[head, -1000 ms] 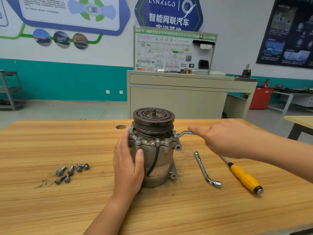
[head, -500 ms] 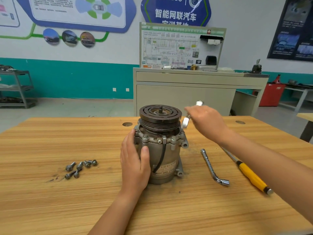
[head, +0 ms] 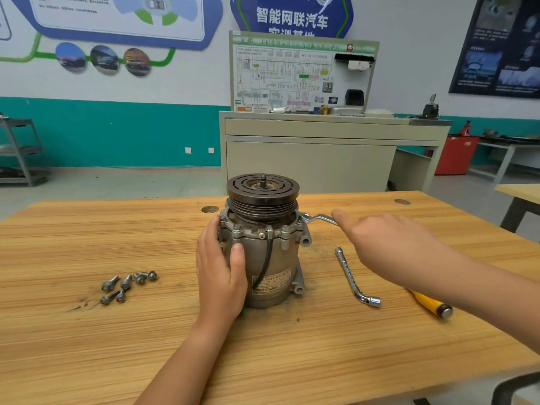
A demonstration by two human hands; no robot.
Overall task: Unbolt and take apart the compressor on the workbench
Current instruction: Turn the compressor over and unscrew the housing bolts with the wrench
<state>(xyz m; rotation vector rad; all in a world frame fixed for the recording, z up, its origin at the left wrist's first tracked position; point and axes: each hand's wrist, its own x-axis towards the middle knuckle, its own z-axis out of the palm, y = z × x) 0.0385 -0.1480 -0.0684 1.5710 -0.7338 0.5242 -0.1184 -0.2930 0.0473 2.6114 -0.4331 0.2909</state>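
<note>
The grey compressor (head: 271,258) stands upright mid-bench, its dark grooved pulley (head: 262,194) on top. My left hand (head: 220,270) is wrapped around its left side, thumb on the front. A small silver wrench (head: 318,219) sits on a bolt at the flange's right edge and points right. My right hand (head: 388,247) holds the wrench's handle, forefinger stretched along it. Several removed bolts (head: 125,285) lie on the wood to the left.
An L-shaped socket wrench (head: 355,280) lies right of the compressor. A yellow-handled screwdriver (head: 431,304) lies partly under my right forearm. The wooden workbench (head: 87,346) ends behind the compressor; a beige cabinet (head: 309,165) stands beyond it.
Half a second ago my right hand held the small wrench lifted beside the pulley. Now the wrench sits on the right flange bolt again, handle pointing right. My left hand stayed on the compressor.
</note>
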